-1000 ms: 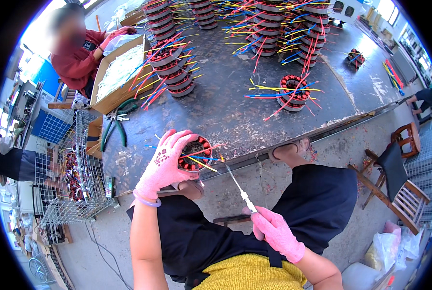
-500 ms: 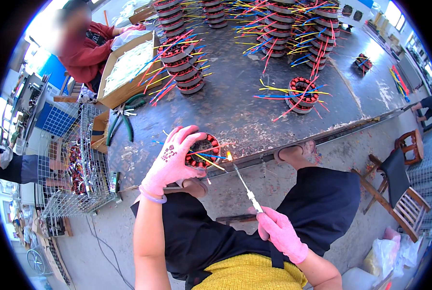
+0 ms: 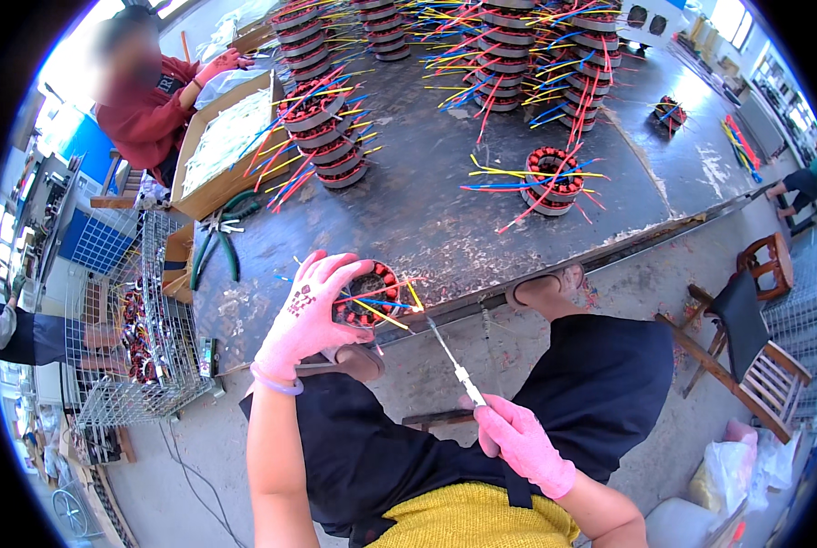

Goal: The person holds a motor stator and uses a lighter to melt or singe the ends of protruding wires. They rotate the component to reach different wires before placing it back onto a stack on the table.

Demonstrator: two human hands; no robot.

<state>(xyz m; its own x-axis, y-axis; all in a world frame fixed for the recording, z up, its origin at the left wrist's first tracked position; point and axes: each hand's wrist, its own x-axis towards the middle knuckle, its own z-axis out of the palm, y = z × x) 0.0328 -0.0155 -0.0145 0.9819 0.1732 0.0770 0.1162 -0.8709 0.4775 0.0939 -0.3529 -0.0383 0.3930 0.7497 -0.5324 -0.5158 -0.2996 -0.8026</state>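
A wire-wound stator (image 3: 387, 277) is held at the desk's (image 3: 427, 201) front edge, grasped in the left hand's grip (image 3: 310, 306). Just beside its coloured wires (image 3: 381, 314), a white-handled, thin-stemmed tool (image 3: 463, 376) is clasped by the right hand's grip (image 3: 523, 438). Beyond, green-handled pliers (image 3: 232, 258) and stacked stators (image 3: 335, 151) are set.

The person I'm watching wears a mustard-yellow top (image 3: 468, 521) in ribbed knit. Loose navy-black cloth (image 3: 600, 384) covers the thighs just beyond the top, and a dark strap (image 3: 521, 491) hangs across its upper edge. Out past the top, the left grip (image 3: 308, 315) is in a pink fabric glove (image 3: 283, 345) with small dark-red printed marks (image 3: 302, 300); a smooth lilac bangle (image 3: 278, 384) circles that wrist. Nearer the top, the right grip (image 3: 524, 446) wears matching pink. Both forearms (image 3: 279, 457) are bare.
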